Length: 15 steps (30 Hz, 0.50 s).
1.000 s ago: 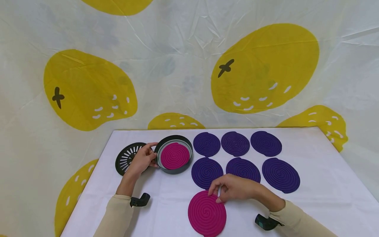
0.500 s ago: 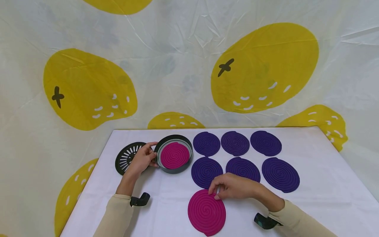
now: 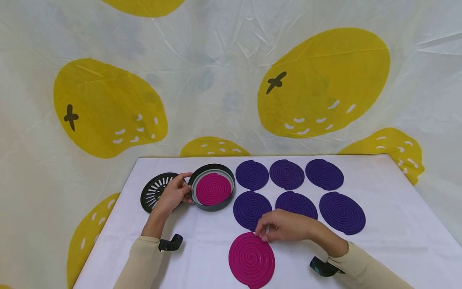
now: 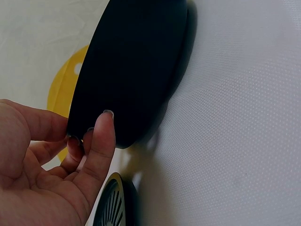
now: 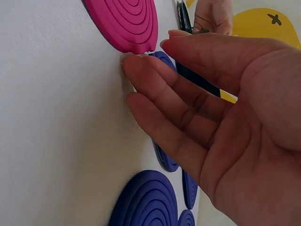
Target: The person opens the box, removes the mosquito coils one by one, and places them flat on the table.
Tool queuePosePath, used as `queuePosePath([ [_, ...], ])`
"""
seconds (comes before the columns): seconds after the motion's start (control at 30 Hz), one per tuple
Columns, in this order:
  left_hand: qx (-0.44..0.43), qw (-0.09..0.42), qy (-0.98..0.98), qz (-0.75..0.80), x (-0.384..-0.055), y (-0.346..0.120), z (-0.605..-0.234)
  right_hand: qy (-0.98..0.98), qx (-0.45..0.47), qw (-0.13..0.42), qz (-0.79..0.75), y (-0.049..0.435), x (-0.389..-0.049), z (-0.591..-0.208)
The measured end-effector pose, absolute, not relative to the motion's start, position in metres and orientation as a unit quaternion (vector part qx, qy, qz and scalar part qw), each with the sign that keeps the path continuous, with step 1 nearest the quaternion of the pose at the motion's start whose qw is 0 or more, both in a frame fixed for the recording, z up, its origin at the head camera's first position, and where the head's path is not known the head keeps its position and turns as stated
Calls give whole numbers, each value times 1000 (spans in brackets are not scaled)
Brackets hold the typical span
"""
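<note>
In the head view, my left hand [image 3: 175,193] pinches the left wall of a round dark tin [image 3: 212,208]. A pink spiral mosquito coil [image 3: 213,188] lies inside it. The left wrist view shows thumb and fingers on the tin's dark underside [image 4: 134,66], which is tilted up off the cloth. My right hand [image 3: 285,226] is at the top edge of a second pink coil [image 3: 251,261], flat on the table. In the right wrist view its fingertips [image 5: 136,66] touch or nearly touch that coil's edge, and the thumb stands apart.
Several purple coils [image 3: 341,212] lie in two rows beyond the right hand. A black slotted lid [image 3: 149,196] lies left of the tin, partly behind the left hand. White cloth covers the table [image 3: 397,224]; a lemon-print curtain [image 3: 216,80] hangs behind.
Almost nothing differs. The right hand's fingertips shift very slightly at the pink coil's edge; the left hand keeps its hold on the tin.
</note>
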<state>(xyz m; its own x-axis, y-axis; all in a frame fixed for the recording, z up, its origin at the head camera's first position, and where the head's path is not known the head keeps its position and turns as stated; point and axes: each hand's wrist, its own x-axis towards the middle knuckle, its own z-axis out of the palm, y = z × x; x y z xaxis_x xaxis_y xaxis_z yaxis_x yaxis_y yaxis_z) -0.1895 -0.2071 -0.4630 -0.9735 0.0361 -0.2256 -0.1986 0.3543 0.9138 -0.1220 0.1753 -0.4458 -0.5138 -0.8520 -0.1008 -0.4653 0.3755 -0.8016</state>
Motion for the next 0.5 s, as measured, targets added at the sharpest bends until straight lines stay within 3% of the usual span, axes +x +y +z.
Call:
queuePosePath([
  [0.5, -45, 110, 806, 579, -191, -209, -464, 780, -375, 271, -422, 176, -140, -438],
])
